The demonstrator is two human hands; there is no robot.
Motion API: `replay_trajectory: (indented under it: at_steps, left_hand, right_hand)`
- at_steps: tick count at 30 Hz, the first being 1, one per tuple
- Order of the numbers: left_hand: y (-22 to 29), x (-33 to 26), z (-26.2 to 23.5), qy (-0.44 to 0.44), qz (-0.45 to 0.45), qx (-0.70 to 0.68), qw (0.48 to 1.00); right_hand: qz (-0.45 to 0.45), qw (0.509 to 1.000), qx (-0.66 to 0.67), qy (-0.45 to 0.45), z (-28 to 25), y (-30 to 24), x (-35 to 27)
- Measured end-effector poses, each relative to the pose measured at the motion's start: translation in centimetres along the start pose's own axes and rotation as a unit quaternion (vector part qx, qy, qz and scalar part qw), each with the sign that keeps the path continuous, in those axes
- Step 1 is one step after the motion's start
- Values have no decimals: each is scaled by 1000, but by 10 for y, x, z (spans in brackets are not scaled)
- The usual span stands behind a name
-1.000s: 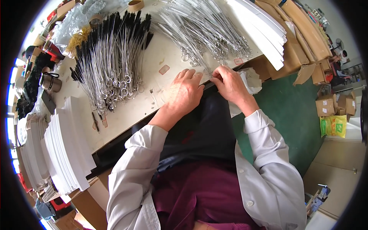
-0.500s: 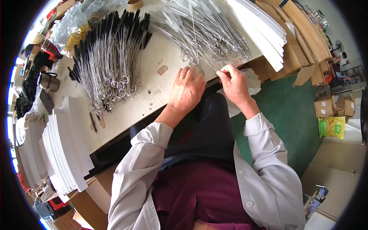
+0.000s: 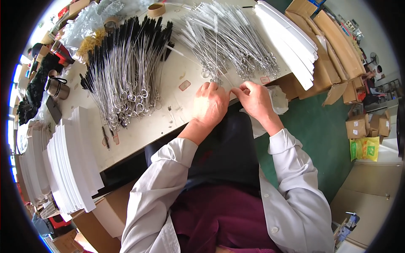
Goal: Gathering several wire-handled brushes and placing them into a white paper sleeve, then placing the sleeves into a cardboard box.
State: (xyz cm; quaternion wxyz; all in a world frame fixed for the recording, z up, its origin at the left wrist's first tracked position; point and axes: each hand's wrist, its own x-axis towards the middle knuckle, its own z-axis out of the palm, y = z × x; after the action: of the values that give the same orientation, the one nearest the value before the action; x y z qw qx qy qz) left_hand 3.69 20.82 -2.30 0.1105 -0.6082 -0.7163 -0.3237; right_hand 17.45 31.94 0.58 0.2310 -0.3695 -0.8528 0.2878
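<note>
The relation that matters is between the right hand point(image 3: 256, 100) and the thin wire point(image 3: 224, 77) at its fingertips. The wire slants away from them, up and to the left, over the front of the desk point(image 3: 177, 101) toward the pile of pale brushes point(image 3: 240, 38); its far end is hard to pick out among the other stems. The right hand's grip seems pinched on the near end, thumb against forefinger, just over the desk's front edge, so the length of the wire lies ahead of that hand and to its left. The left hand point(image 3: 211, 103) is just beside it, palm down, fingers pointing away from the body, its thumb side close to the right fingertips; whether they touch cannot be told. The left grip is hidden under the back of the hand, so I cannot tell whether it holds anything. The wire passes in front of the left fingers and slightly to their right, which puts both hands near it. The pale brushes lie beyond, their metal rings toward the person, while the black brushes point(image 3: 126, 63) lie well to the left, nearer the left hand than the right.
</note>
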Motion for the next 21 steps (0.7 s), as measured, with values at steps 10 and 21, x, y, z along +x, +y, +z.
replay_trajectory:
  at_steps: [10,21]
  left_hand:
    - [-3,40,-15,-150,-216,-16,965]
    - [-22,53,3,-161,-293,-78,939]
  right_hand:
    - [-127,975,-181,7,20,-7,17]
    - [13,993,37,-112,-77,-13,-19]
